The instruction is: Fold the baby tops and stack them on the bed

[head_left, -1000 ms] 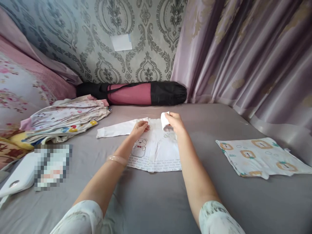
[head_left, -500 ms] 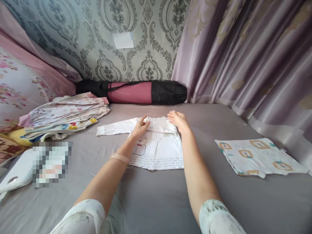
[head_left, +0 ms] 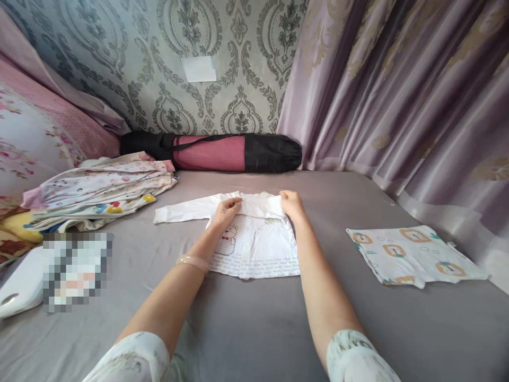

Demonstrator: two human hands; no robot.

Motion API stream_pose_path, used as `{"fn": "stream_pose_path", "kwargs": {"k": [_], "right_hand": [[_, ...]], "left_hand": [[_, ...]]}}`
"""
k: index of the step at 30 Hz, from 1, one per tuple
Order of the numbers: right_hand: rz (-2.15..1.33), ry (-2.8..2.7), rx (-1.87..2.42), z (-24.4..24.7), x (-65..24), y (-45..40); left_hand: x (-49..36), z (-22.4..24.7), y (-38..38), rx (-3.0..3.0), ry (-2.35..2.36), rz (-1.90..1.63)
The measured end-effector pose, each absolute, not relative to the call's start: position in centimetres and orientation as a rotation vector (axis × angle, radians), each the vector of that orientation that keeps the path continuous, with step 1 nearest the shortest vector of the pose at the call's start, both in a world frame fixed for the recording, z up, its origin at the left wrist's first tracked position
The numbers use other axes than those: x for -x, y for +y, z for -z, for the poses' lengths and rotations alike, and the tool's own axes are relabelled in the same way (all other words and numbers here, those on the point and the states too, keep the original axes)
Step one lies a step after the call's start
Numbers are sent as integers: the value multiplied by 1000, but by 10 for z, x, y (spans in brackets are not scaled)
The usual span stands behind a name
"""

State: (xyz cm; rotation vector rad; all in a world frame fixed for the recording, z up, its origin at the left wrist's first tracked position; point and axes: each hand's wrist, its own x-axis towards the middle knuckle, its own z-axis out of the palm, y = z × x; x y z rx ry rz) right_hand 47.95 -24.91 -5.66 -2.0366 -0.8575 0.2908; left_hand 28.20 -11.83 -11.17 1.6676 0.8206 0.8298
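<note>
The left hand [head_left: 227, 211] and its forearm partly cover the white baby shirt [head_left: 264, 244] and its bear print [head_left: 229, 240]; the hem lettering [head_left: 254, 267] is too small to read. Mosaic blocks blur the item [head_left: 77, 276] beside a white device [head_left: 24, 284], itself cut off at the left edge. The purple curtain [head_left: 382, 95] runs out of view above and to the right.

White shirt [head_left: 268, 246] with brown bear print at center; gray sheet [head_left: 254, 329] below; black-and-pink bag [head_left: 210, 154] behind; purple curtain [head_left: 358, 79] with gold florals, upper right; orange-patterned white cloth [head_left: 417, 257], right.
</note>
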Motion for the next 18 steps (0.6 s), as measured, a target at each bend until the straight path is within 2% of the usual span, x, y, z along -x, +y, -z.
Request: {"fn": "stream_pose_path", "kwargs": {"k": [7,18], "right_hand": [[-261,-1454,2400,68,-426,-238],[-316,-1467,2531,87,-421,-239]], "left_hand": [[-280,112,-121,-1677,911,-859],[-282,108,-127,-1810,991,-868]]}}
